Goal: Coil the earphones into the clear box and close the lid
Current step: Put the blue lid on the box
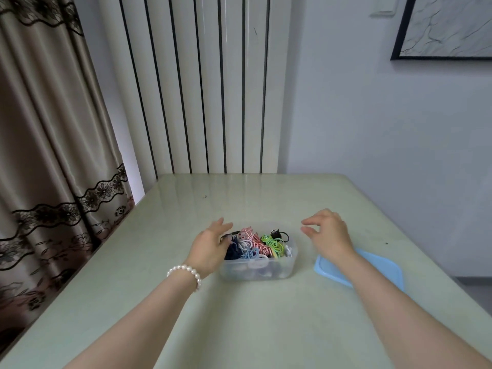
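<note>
We see a pale green, glossy surface (239,315) stretching away from us, with a few small dark specks on it and soft reflections of the wall beyond. Between our two hands sits the clear box (257,267), its lid off, filled with coiled earphones (255,243) in navy, white, light blue, red-and-white stripe, green, yellow and black. Our left hand (210,246), with a pearl bracelet (186,274) at the wrist, rests against the left end of the box, fingers straight and relaxed, their tips at the rim beside the navy coil; it grasps nothing. Our right hand (328,234) hovers just right of the box, apart from it, fingers loosely bent and holding nothing. Under and just beyond our right wrist lies the light blue lid (372,270), flat on the surface and separate from the box. Past the far edge of the surface stands a white panel with dark vertical stripes (202,83). To the left of our left arm hangs a beige curtain (48,155) with dark lace bands. Above and right of our right hand, a plain white wall carries a black-framed picture (447,27) with a marbled pattern.
</note>
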Tool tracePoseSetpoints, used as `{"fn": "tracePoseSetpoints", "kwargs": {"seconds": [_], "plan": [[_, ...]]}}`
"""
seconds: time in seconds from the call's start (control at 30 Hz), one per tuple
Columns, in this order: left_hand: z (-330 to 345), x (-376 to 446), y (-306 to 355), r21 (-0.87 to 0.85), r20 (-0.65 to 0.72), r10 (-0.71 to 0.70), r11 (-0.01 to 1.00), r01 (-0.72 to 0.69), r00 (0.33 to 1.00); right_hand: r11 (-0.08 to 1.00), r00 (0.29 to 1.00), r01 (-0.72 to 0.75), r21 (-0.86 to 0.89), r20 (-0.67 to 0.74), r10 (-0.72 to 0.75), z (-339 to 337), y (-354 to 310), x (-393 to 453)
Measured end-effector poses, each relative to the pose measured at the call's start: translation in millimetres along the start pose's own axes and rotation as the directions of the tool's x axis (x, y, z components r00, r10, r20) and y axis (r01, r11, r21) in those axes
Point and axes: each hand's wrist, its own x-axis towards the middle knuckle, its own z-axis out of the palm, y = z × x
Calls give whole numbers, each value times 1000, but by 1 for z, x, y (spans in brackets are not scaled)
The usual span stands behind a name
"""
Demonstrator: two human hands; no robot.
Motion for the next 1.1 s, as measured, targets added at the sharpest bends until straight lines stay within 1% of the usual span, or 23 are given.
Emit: {"fn": "tracePoseSetpoints", "kwargs": {"seconds": [0.03,0.07,0.13,0.2,0.3,0.33,0.43,0.5,0.6,0.63,0.7,0.73,0.77,0.8,0.83,0.87,0.9,0.93,0.97,1.0,1.03,1.07,1.1], "plan": [[0,-1,2,35,2,22,999,-22,1000,998,998,-42,52,56,39,-9,12,-4],[-2,0,4,109,33,53,992,-56,998,995,989,-74,65,136,64,-15,21,-9],[2,0,11,278,158,102,950,-144,982,995,956,-97,-35,274,103,-18,39,-25],[10,-1,20,392,264,120,893,-220,957,988,950,-97,-118,284,127,-12,57,-42],[23,-1,30,475,366,130,826,-305,922,983,968,-136,-125,194,159,1,72,-61],[26,-1,32,483,390,136,812,-328,911,985,979,-116,-126,151,135,5,74,-65],[33,1,41,504,453,158,766,-399,877,990,1000,1,-140,17,1,15,75,-73],[37,3,46,515,501,150,740,-432,853,987,998,37,-153,-45,-44,20,78,-75],[43,5,50,538,571,81,715,-447,817,980,986,61,-191,-141,-89,23,76,-74],[43,6,51,543,583,61,712,-445,810,983,979,53,-176,-187,-86,23,73,-71],[45,9,51,536,601,31,726,-431,799,995,960,38,-90,-272,-61,17,63,-64],[45,9,51,507,603,24,760,-407,797,998,952,46,-33,-301,-54,14,56,-60],[44,10,51,446,596,29,819,-361,802,997,947,70,21,-316,-60,11,47,-55],[42,9,51,337,574,47,896,-288,817,992,943,106,66,-324,-79,9,37,-51],[39,9,51,181,533,70,964,-195,843,983,936,151,101,-333,-110,8,26,-47],[35,8,51,0,468,92,995,-104,879,970,925,205,127,-348,-150,7,14,-44],[29,7,52,-158,375,97,987,-39,922,953,910,266,142,-363,-200,8,1,-41],[22,7,51,-267,263,72,964,1,962,933,891,332,140,-371,-261,10,-11,-39],[15,8,50,-334,148,23,942,28,989,908,865,404,116,-372,-337,13,-23,-37],[8,10,49,-372,42,-41,927,54,998,877,830,476,72,-368,-420,17,-33,-35],[-1,12,47,-400,-33,-111,912,88,993,840,789,542,23,-359,-499,23,-45,-33],[-9,14,44,-426,-70,-164,897,119,984,803,748,595,-32,-345,-567,29,-55,-32],[-17,16,42,-448,-72,-202,882,149,977,766,708,637,-86,-327,-626,36,-64,-31]]}}
